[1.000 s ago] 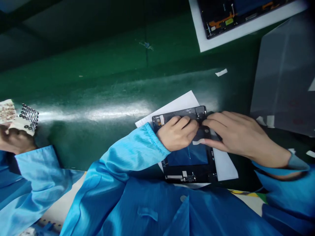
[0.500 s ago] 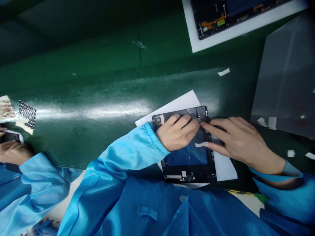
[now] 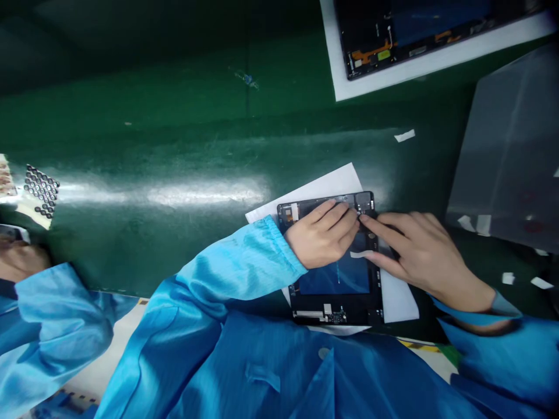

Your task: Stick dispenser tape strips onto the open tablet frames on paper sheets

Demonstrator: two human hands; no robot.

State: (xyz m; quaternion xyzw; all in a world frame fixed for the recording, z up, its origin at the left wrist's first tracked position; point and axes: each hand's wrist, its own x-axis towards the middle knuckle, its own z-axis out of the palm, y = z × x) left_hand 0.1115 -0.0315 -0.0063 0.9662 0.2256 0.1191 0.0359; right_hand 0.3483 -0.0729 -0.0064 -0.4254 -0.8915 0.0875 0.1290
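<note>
An opened tablet (image 3: 318, 282), its blue inner panel and circuit parts exposed, lies on white paper (image 3: 314, 189) close to my body. Across its upper half rests my left hand (image 3: 325, 233), fingers curled and closed near the upper right corner. What those fingertips pinch, if anything, is hidden. From the right comes my right hand (image 3: 421, 250), its index fingertip touching the tablet right beside the left fingertips. Its thumb is stretched out apart from the index finger, and a small white strip (image 3: 358, 254) clings at the thumb tip.
Another opened tablet (image 3: 371, 35) lies on white paper at the upper right. A grey translucent sheet (image 3: 502, 151) covers the right side, with white scraps (image 3: 508, 278) around it. At far left, a co-worker's hand (image 3: 26, 262) is beside a sheet of round black pieces (image 3: 41, 189).
The view has shifted slightly. Both my hands keep nearly the same place on the tablet, with the right index fingertip still by the left fingertips. The co-worker's hand moved a little left.
</note>
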